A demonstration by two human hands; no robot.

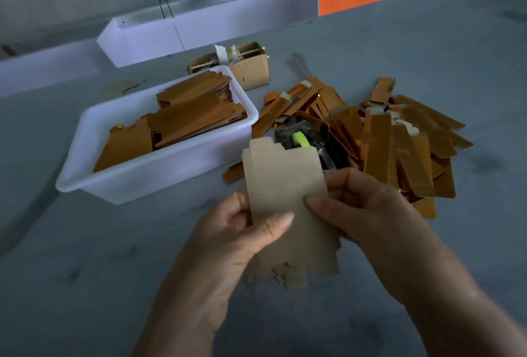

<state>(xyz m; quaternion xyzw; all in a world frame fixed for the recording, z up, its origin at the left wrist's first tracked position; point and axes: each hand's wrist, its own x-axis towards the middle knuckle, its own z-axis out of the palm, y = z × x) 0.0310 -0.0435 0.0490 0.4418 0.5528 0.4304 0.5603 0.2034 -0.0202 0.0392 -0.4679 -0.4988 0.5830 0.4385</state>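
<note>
Fingers [278,222] on cardboard [285,180], dispenser [296,140] behind

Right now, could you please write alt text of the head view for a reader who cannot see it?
A left hand and a right hand hold a flat brown cardboard blank over a grey table, thumbs pressed on its face. Behind it are a white tub of stacked gold blanks and, to its right, a loose pile of gold strips.

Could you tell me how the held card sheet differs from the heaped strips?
The card sheet is wide, dull brown; the strips are narrow, shiny gold. The left hand and right hand hold the card sheet; the strips lie heaped on the table. Both are flat card.
</note>
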